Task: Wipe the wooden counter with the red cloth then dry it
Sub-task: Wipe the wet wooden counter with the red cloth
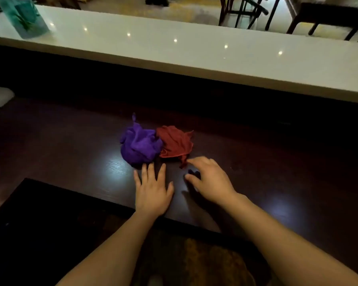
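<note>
A crumpled red cloth (175, 144) lies on the dark wooden counter (267, 162), touching a bunched purple cloth (140, 146) on its left. My left hand (152, 189) rests flat on the counter with fingers spread, its fingertips just short of the purple cloth. My right hand (210, 179) hovers low over the wood with fingers curved and apart, its fingertips right beside the red cloth's near corner. Neither hand holds anything.
A raised white glossy ledge (194, 50) runs along the far side of the counter. A teal bottle (22, 16) stands on it at far left. Dark chairs (246, 11) stand on the floor beyond. A dark block (39, 213) sits at the near left.
</note>
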Motion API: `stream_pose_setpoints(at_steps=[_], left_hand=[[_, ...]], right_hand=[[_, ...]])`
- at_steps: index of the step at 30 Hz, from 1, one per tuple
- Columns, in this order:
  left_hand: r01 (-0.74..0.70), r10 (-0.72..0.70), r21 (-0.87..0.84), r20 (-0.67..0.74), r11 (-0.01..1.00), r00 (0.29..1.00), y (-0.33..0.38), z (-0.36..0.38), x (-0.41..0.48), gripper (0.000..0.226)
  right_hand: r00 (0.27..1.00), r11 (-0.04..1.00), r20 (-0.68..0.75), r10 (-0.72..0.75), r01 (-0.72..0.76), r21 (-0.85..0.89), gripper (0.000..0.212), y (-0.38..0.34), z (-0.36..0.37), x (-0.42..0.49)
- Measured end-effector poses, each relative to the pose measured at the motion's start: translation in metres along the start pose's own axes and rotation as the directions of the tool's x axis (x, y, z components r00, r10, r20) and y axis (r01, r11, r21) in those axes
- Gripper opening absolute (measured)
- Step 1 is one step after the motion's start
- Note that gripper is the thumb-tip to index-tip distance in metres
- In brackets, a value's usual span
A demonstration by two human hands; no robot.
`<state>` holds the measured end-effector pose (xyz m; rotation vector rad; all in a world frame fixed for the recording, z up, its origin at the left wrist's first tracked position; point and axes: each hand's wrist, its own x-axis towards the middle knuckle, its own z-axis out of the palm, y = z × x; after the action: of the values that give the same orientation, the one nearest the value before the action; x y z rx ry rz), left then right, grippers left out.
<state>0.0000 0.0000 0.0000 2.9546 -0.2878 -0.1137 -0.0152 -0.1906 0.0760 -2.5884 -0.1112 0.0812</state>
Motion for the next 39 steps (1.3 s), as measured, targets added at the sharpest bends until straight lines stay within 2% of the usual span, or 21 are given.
stream_pose_setpoints(at_steps=[3, 8, 10, 13, 18, 22, 24, 26, 28, 29, 31, 33, 36, 39], left_hand=[[0.010, -0.009, 0.016, -0.086, 1.000, 0.996, -0.005, 0.009, 0.002, 0.069], [0.017, -0.012, 0.034, -0.140, 0.999, 0.990, -0.006, 0.014, 0.007, 0.070], [0.029, -0.026, 0.021, -0.138, 0.999, 0.990, -0.006, 0.016, 0.007, 0.070], [0.030, -0.028, 0.014, -0.147, 0.999, 0.989, -0.007, 0.018, 0.007, 0.070], [0.023, -0.021, 0.009, -0.150, 1.000, 0.988, -0.009, 0.018, 0.007, 0.068], [0.017, -0.017, 0.000, -0.160, 1.000, 0.987, -0.007, 0.016, 0.005, 0.068], [0.020, -0.019, 0.008, -0.159, 1.000, 0.987, -0.006, 0.013, 0.005, 0.068], [0.021, -0.018, 0.018, -0.142, 1.000, 0.990, -0.004, 0.010, 0.004, 0.068], [0.016, -0.012, 0.028, -0.116, 0.999, 0.993, -0.001, 0.006, 0.002, 0.068], [0.013, -0.010, 0.026, -0.098, 1.000, 0.995, 0.000, 0.005, 0.001, 0.067], [0.019, -0.019, 0.000, -0.062, 1.000, 0.998, 0.001, 0.002, 0.002, 0.067], [0.012, -0.013, -0.020, -0.028, 1.000, 1.000, 0.005, -0.001, 0.002, 0.069], [-0.087, 0.086, -0.044, -0.035, 0.995, 0.996, 0.036, -0.003, 0.007, 0.073], [-0.132, 0.131, -0.063, -0.024, 0.989, 0.991, 0.075, 0.003, 0.013, 0.075]], right_hand=[[0.995, 1.000, -0.100, 0.008, -0.009, -0.010, 0.058, 0.004, 0.011, 0.034], [0.999, 0.982, -0.028, 0.046, -0.050, -0.183, 0.070, 0.009, 0.033, 0.073], [0.997, 0.970, -0.061, 0.041, -0.054, -0.236, 0.057, 0.013, 0.040, 0.078], [0.990, 0.987, -0.140, 0.003, -0.025, -0.158, 0.035, 0.018, 0.043, 0.076], [0.982, 0.996, -0.186, 0.015, -0.031, -0.083, 0.027, 0.028, 0.032, 0.027], [0.970, 0.989, -0.238, 0.046, -0.079, -0.128, 0.025, 0.044, 0.023, -0.057], [0.962, 0.981, -0.246, 0.119, -0.152, -0.119, 0.037, 0.046, 0.018, -0.076], [0.958, 0.977, -0.221, 0.182, -0.203, -0.073, 0.059, 0.040, 0.015, -0.068], [0.981, 0.980, -0.105, 0.161, -0.171, -0.099, 0.076, 0.029, 0.019, -0.045], [0.990, 0.978, -0.043, 0.133, -0.139, -0.153, 0.077, 0.026, 0.025, -0.035], [0.996, 0.963, 0.028, 0.086, -0.076, -0.258, 0.070, 0.026, 0.035, -0.031], [0.997, 0.962, 0.018, 0.069, -0.062, -0.265, 0.060, 0.039, 0.039, -0.053], [0.997, 0.963, -0.057, 0.055, -0.068, -0.260, 0.053, 0.075, 0.032, -0.103], [0.970, 0.948, -0.183, 0.160, -0.202, -0.245, 0.050, 0.122, 0.011, -0.130]])
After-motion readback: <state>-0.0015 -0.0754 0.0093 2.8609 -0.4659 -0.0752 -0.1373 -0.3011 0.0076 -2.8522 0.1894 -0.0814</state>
